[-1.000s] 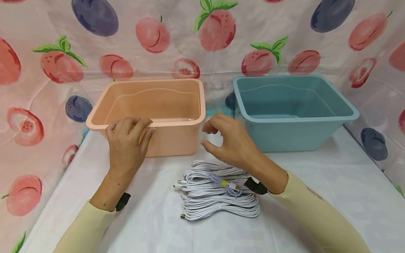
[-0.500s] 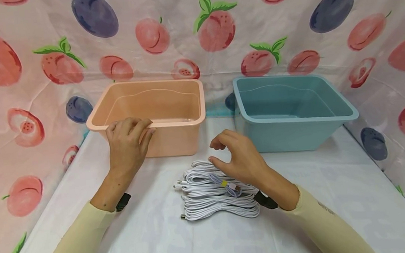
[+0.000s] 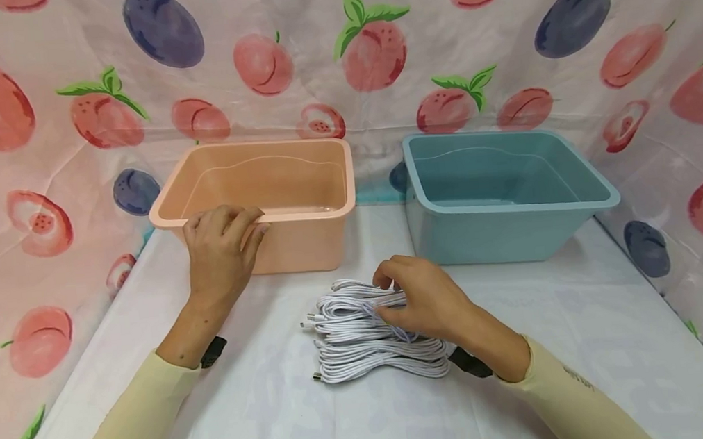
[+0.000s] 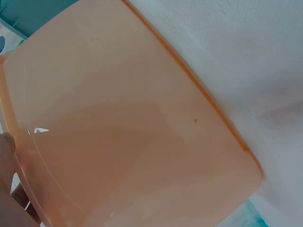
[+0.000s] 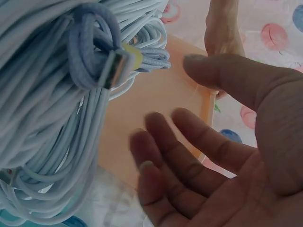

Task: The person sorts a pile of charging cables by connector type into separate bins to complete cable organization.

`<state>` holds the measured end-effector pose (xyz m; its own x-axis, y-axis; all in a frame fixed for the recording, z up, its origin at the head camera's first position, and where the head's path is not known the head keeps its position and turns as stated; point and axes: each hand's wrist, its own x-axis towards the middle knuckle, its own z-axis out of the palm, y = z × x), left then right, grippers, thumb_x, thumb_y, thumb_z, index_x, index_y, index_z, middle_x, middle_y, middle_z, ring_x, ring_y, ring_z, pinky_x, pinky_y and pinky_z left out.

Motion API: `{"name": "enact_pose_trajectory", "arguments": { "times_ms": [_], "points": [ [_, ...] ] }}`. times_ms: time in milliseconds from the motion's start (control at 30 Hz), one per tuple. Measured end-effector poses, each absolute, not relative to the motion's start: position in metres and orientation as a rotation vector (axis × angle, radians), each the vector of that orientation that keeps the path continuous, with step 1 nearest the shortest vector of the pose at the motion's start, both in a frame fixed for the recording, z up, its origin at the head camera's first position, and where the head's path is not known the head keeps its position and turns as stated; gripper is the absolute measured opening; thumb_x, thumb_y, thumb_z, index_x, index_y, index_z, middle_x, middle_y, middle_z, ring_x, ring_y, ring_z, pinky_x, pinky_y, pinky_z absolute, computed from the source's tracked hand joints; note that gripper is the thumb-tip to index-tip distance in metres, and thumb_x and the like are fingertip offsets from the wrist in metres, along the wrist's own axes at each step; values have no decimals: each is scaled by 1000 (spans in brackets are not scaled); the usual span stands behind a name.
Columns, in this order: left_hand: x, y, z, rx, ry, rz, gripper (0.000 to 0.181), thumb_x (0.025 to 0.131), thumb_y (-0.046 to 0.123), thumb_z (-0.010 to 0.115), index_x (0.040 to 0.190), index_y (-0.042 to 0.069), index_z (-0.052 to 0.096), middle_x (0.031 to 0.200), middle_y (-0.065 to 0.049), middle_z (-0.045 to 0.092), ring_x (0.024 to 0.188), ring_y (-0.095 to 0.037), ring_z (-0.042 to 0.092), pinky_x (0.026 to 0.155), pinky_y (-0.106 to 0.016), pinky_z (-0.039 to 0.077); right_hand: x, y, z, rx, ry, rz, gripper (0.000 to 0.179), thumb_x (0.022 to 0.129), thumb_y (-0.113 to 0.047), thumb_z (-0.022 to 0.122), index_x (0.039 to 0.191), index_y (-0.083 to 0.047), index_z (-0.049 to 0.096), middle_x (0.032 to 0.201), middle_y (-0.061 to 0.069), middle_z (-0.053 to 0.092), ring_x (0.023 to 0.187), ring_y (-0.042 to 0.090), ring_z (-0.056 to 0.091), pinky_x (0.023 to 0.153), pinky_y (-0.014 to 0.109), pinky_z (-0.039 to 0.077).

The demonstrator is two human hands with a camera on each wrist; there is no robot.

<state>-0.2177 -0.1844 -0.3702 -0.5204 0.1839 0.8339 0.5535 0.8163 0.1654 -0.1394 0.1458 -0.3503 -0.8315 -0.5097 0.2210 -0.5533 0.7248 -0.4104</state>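
My left hand (image 3: 220, 259) holds the near rim of an orange plastic bin (image 3: 300, 245), its thumb on the outside and its fingers over the edge. That bin's outer wall fills most of the left wrist view. Over a pile of bundled white USB cables (image 3: 370, 361) hovers my right hand (image 3: 430, 300), thumb and fingers spread apart. The right wrist view shows a gap between its fingertips and the bundles. On the pile lies a small lilac USB cable (image 5: 94, 45) coiled with a yellow tie; my right hand mostly covers it in the head view.
A blue-green plastic bin (image 3: 485, 239) stands to the right of the orange one, with a gap between them. Both rest on a white-covered table (image 3: 267, 408). Behind and beside the table hangs a fruit-print cloth (image 3: 308, 14).
My right hand has moved from beside the orange bin toward me and down to the cable pile. The left hand has stayed on the orange bin's rim.
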Motion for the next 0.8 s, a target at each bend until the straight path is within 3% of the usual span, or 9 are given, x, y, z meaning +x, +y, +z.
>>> {"name": "enact_pose_trajectory", "arguments": {
  "times_ms": [500, 800],
  "points": [
    [-217, -184, -370, -542, -2099, -528, 25, 99, 29, 77, 112, 8, 76, 107, -16, 69, 105, -40, 65, 101, -62, 36, -138, 141, -362, 891, -2958, 541, 27, 80, -15, 91, 87, -17, 66, 79, -8, 61, 73, 10, 53, 66, 29, 48],
    [-217, -185, -371, -546, -2102, -525, 27, 101, 32, 74, 113, 9, 76, 108, -16, 69, 104, -39, 65, 101, -63, 35, -137, 140, -365, 892, -2974, 547, 29, 80, -10, 91, 83, -17, 63, 75, -9, 61, 71, 9, 54, 65, 28, 49]
  ]
}}
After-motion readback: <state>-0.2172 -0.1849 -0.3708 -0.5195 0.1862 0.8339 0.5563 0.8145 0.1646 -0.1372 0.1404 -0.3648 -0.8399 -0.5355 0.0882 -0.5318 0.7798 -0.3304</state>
